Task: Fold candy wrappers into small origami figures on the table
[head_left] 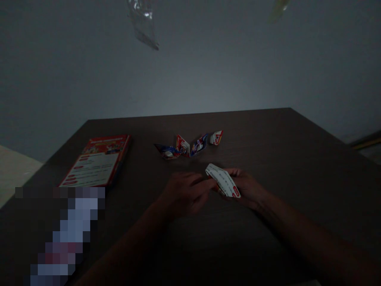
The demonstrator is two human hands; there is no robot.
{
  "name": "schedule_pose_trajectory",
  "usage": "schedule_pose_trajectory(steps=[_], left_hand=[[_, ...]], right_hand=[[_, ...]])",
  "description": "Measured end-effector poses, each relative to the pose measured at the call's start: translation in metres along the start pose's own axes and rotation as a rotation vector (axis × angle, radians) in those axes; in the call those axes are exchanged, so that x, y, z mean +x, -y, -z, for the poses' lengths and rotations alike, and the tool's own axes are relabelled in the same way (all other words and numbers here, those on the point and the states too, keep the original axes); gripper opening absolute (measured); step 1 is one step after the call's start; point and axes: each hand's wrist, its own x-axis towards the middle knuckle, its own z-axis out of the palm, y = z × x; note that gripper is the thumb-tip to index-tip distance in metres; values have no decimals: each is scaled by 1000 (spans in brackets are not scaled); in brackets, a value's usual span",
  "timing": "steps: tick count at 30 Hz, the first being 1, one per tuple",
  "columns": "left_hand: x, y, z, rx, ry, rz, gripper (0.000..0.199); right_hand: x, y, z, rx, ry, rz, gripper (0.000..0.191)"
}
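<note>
A: What lies on the left?

B: A flat red-and-white printed cardboard booklet [97, 162] rests on the dark brown wooden bench [297, 159], well apart from the hands. Below it is a blurred-out patch I cannot read.

A: And in the middle?

B: Four small folded paper shapes in red, blue and white [188, 145] stand in a loose row beyond the hands, the rightmost a little apart from the others. Nearer, the left hand [184, 194] reaches in, its fingertips touching the near edge of a small white folded paper piece with red markings [224, 181].

A: Who holds that piece?

B: The right hand [248, 188] cradles it from beneath, just above the bench, its grip closed on the far end. The left grip looks pinched on the paper, though dim light leaves that uncertain.

A: How would it handle?

B: I judge it light, thin and easily creased; best taken at the folded edges, gently.

A: Any containers?

B: None on the bench. A clear plastic bag [143, 22] hangs on the wall above; I cannot tell its contents.
</note>
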Motion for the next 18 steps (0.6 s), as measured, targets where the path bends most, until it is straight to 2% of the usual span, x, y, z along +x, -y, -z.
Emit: schedule_pose_trajectory(steps=[7, 10, 14, 18], left_hand=[[-4, -1, -5, -116, -35, 89, 39], [-2, -9, -5, -187, -55, 187, 37], [2, -21, -10, -417, -129, 503, 33], [8, -27, -15, -944, -174, 888, 37]], right_hand=[[1, 0, 1, -27, -12, 9, 26], [2, 0, 0, -61, -34, 65, 28], [2, -4, -2, -246, -80, 247, 27], [0, -10, -3, -641, -177, 442, 20]])
